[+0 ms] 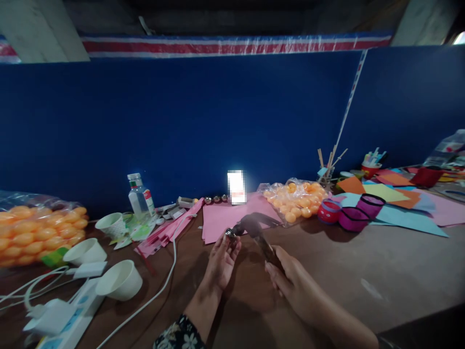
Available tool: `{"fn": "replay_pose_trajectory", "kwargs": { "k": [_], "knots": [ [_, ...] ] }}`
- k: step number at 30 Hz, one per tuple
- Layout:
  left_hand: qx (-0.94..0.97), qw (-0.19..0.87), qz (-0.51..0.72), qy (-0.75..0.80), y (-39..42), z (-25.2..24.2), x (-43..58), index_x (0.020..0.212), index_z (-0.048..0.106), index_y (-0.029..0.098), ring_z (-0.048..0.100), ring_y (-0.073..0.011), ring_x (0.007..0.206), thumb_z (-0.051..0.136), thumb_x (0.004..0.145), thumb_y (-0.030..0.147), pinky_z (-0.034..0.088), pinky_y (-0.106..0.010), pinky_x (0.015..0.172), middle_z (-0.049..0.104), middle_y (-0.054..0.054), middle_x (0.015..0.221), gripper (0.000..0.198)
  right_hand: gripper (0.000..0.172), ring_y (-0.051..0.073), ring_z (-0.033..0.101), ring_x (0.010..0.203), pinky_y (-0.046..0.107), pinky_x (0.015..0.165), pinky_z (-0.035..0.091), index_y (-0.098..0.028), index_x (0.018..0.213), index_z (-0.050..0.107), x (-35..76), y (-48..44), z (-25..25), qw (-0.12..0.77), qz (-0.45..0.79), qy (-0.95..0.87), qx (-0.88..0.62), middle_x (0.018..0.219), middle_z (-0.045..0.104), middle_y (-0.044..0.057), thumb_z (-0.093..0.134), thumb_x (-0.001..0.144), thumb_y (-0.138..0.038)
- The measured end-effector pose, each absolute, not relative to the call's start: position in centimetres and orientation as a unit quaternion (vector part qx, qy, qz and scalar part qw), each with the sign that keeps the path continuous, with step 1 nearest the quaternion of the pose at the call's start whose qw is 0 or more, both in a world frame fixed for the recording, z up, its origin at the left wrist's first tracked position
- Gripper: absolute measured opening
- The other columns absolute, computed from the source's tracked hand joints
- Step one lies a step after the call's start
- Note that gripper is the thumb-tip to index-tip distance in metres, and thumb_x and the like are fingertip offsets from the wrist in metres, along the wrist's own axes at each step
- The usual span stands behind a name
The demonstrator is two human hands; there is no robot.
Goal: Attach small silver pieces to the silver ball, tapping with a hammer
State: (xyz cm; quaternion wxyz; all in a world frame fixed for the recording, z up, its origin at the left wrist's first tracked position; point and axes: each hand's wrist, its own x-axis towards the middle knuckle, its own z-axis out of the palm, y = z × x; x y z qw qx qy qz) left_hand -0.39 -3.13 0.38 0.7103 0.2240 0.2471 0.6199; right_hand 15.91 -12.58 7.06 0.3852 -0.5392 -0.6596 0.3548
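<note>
Low in the centre of the frame, my right hand [290, 281] is closed around the lower handle of a hammer [256, 225]. Gripping that far down probably leaves the dark head free, raised above the worktop [363, 271]. My left hand [222, 261] comes up just left of it. Its fingers are curled shut on a small shiny bead [230, 234], which they hold right against the hammer's face. That pinch seems to steady so small a piece, though blur hides the exact contact. Behind the hammer lies a spread of pink paper [228, 215], flat and within reach. Along the blue wall stands a row of silver beads [216, 198]; I count at least three. At the left of the frame I count three white paper cups [109, 224], two of them tipped on their sides, beside one power strip [69, 317] and one clear bottle [140, 196]. There are two bags of orange balls [32, 232], one at the far left and one right of centre. By the second bag sit three coloured rings [329, 212], one red and two magenta.
</note>
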Motion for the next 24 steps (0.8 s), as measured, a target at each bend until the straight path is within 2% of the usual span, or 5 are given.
{"fn": "replay_pose_trajectory", "kwargs": {
  "k": [3,8,16,20,24],
  "knots": [
    [0.207,0.713,0.624,0.243,-3.1,0.4,-0.3,0.092,0.062,0.017,0.063,-0.0123,0.082,0.064,0.071,0.019,0.049,-0.024,0.080,0.068,-0.004,0.089,0.021,0.015,0.012,0.051,0.055,0.021,0.052,0.040,-0.020,0.097,0.045,15.9,-12.6,6.9,0.384,0.347,-0.668,-0.535,0.069,0.055,0.000,0.039,0.085,-0.025],
    [0.193,0.722,0.616,0.249,-3.2,0.9,-0.3,0.084,0.063,0.013,0.063,-0.0177,0.088,0.065,0.069,0.016,0.046,-0.031,0.088,0.068,-0.007,0.089,0.015,0.014,0.011,0.050,0.054,0.019,0.049,0.039,-0.019,0.096,0.045,16.2,-12.5,7.4,0.379,0.360,-0.661,-0.539,0.069,0.053,-0.001,0.039,0.086,-0.026],
    [0.214,0.732,0.602,0.237,-3.4,1.0,-0.2,0.101,0.058,0.018,0.063,-0.0163,0.087,0.061,0.074,0.023,0.049,-0.028,0.080,0.067,-0.006,0.094,0.027,0.013,0.010,0.048,0.050,0.018,0.046,0.039,-0.019,0.096,0.044,16.0,-12.8,7.4,0.390,0.366,-0.653,-0.536,0.069,0.052,-0.002,0.038,0.086,-0.026],
    [0.213,0.718,0.615,0.245,-3.5,1.0,-0.2,0.092,0.062,0.014,0.063,-0.0114,0.073,0.061,0.073,0.018,0.051,-0.020,0.068,0.068,-0.006,0.085,0.019,0.014,0.011,0.050,0.054,0.020,0.050,0.040,-0.018,0.097,0.046,16.0,-12.6,6.8,0.389,0.329,-0.676,-0.533,0.069,0.053,0.000,0.039,0.085,-0.025],
    [0.192,0.709,0.632,0.248,-3.4,0.9,-0.2,0.083,0.063,0.012,0.064,-0.0140,0.078,0.064,0.070,0.015,0.051,-0.024,0.076,0.068,-0.006,0.084,0.013,0.015,0.012,0.050,0.054,0.020,0.051,0.040,-0.019,0.097,0.046,16.2,-12.7,7.0,0.384,0.321,-0.668,-0.551,0.067,0.054,0.000,0.037,0.086,-0.026]
  ]
}}
